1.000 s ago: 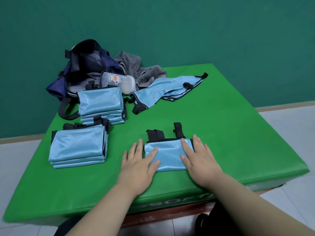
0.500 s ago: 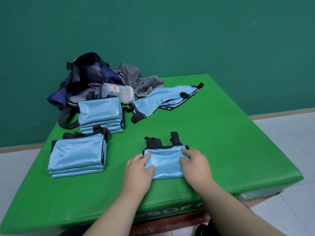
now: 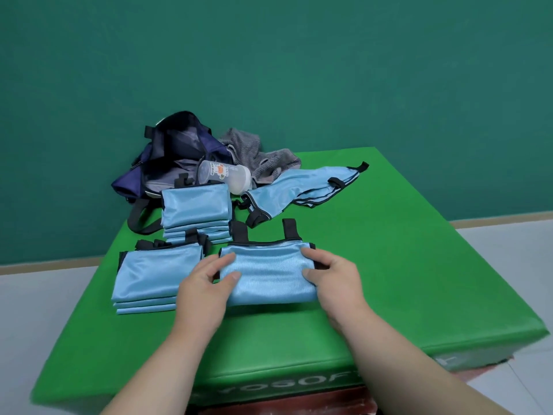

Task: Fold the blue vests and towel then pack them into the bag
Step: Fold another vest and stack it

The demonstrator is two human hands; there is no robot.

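- Head view: my left hand (image 3: pixel 203 289) and right hand (image 3: pixel 335 283) grip the folded vest (image 3: pixel 269 274) by its side edges, thumbs on top and fingers (image 3: pixel 308 253) curled round it. It sits just right of the near stack (image 3: pixel 155 274) on the tabletop (image 3: pixel 389 265).
- Step, as I judge it: moving this vest onto a stack. Next I must set it down squarely without the fold slipping. One unfolded vest (image 3: pixel 299 187) and the grey towel (image 3: pixel 260 157) by the bag (image 3: pixel 173 157) remain.
- A second ago my palms lay flat on it. Now they clutch it, and it has shifted left.
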